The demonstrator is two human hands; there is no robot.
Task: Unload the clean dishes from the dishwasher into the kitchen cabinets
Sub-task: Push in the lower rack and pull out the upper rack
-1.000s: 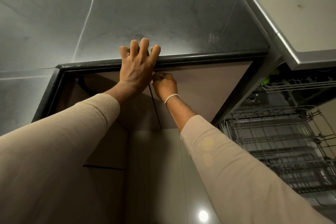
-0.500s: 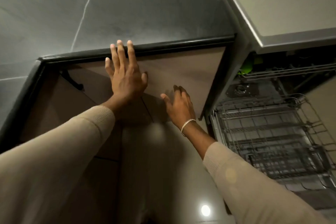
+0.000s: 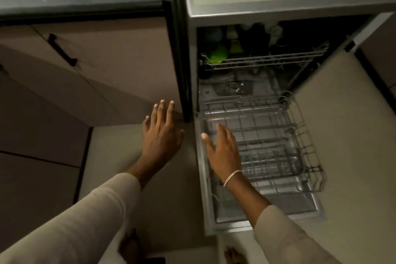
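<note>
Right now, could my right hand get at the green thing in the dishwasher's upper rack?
Probably yes. The right hand is open above the pulled-out lower rack, and nothing stands between it and the green item at the left front of the upper rack, though that rack is pushed in.

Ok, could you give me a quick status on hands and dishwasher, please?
Left hand open, empty, beside the dishwasher. Right hand open above the pulled-out lower rack, which looks empty. Green item in upper rack. Nothing blocking.

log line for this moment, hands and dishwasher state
left hand: open, empty | right hand: open, over lower rack | lower rack: pulled out, looks empty | upper rack: green items inside | cabinet door: shut
</note>
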